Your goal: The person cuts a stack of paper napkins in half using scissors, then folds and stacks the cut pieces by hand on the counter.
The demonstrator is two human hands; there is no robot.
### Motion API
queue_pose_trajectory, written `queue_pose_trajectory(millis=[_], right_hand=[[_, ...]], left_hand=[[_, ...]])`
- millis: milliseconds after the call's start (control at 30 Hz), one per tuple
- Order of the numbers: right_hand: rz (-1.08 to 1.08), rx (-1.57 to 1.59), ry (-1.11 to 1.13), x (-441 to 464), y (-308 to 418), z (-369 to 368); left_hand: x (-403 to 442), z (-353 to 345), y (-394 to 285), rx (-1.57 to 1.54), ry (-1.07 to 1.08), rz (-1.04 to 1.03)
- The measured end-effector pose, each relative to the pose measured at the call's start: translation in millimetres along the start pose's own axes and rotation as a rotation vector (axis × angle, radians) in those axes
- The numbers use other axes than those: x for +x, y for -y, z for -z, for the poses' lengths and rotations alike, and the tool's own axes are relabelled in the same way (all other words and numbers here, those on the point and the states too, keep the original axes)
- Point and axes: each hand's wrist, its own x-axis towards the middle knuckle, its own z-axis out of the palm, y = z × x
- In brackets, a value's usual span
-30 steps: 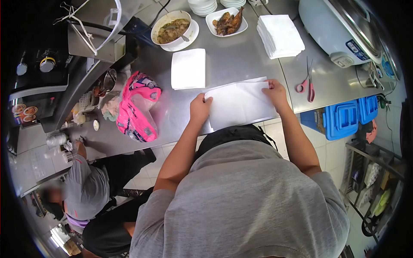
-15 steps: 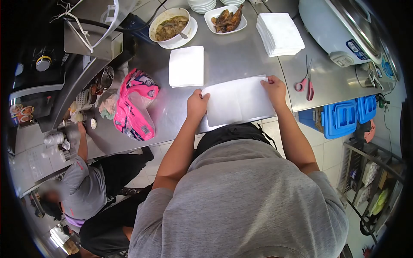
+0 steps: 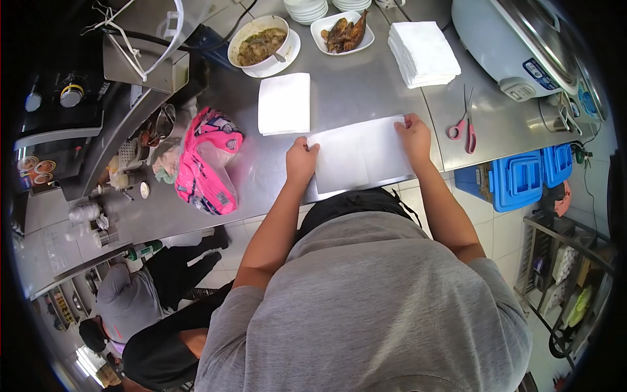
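Note:
A white paper sheet (image 3: 360,154) with a faint crease down its middle is held at the near edge of the steel counter. My left hand (image 3: 301,159) pinches its upper left corner. At the upper right corner, my right hand (image 3: 414,136) grips it the same way. Beyond my left hand lies a small flat stack of white paper (image 3: 285,103). A taller stack of white paper (image 3: 424,54) sits farther back on the right. Pink-handled scissors (image 3: 467,130) rest to the right of my right hand.
A pink plastic bag (image 3: 208,163) lies left of me. At the back stand a bowl of food (image 3: 262,44), a dish of browned food (image 3: 343,34) and a large white cooker (image 3: 522,46). Blue lidded bins (image 3: 516,181) are below right; a co-worker (image 3: 134,294) stands left.
My hands keep hold of the sheet's corners with hardly any movement. The co-worker's arm has left the counter, and the co-worker has shifted and bent lower.

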Motion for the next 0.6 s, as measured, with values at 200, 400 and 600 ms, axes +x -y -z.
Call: queue_pose_trajectory(millis=[200, 400, 600], right_hand=[[0.718, -0.015, 0.051, -41, 34, -12], [0.784, -0.289, 0.410, -65, 32, -25], [0.772, -0.357, 0.365, -46, 37, -34]], left_hand=[[-3, -2, 0, 0.019, -0.044, -0.036], [3, 35, -27, 0.262, -0.231, -0.483], [45, 72, 10, 0.759, -0.303, -0.445]])
